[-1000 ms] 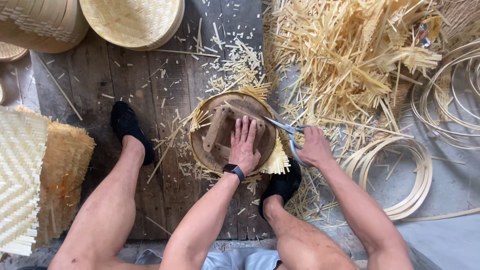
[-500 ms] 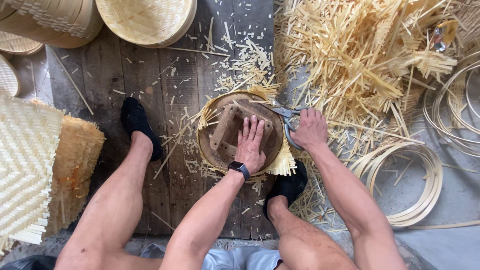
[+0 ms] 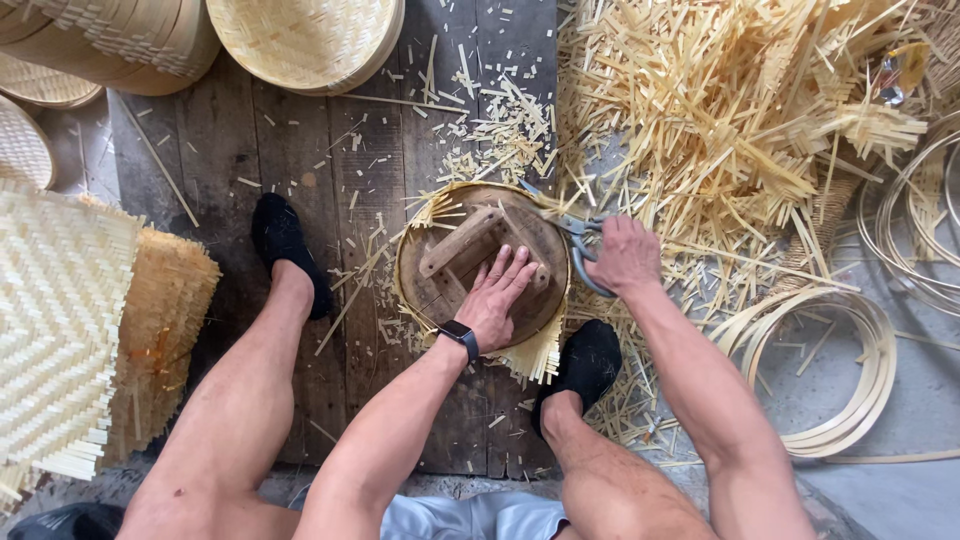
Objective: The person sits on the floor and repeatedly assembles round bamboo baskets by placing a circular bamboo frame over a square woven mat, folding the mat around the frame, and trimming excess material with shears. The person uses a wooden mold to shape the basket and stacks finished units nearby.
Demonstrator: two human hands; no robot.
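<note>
A round wooden form with a crossbar [image 3: 462, 250] lies on the plank floor, with woven bamboo strips [image 3: 535, 357] sticking out from under its rim. My left hand [image 3: 500, 296] presses flat on top of the form, fingers spread; a dark watch sits on the wrist. My right hand [image 3: 625, 255] grips grey-handled scissors [image 3: 572, 232] at the form's upper right edge, blades pointing left along the rim.
A big heap of cut bamboo strips [image 3: 740, 120] lies at upper right. Coiled bamboo hoops [image 3: 850, 380] rest at right. Woven trays [image 3: 300, 40] stack at the top, woven mats [image 3: 70, 320] at left. My feet in black shoes [image 3: 285, 245] flank the form.
The view has shifted slightly. My right hand with the scissors has moved up along the form's right rim toward the top. The left hand stays pressed on the form.
</note>
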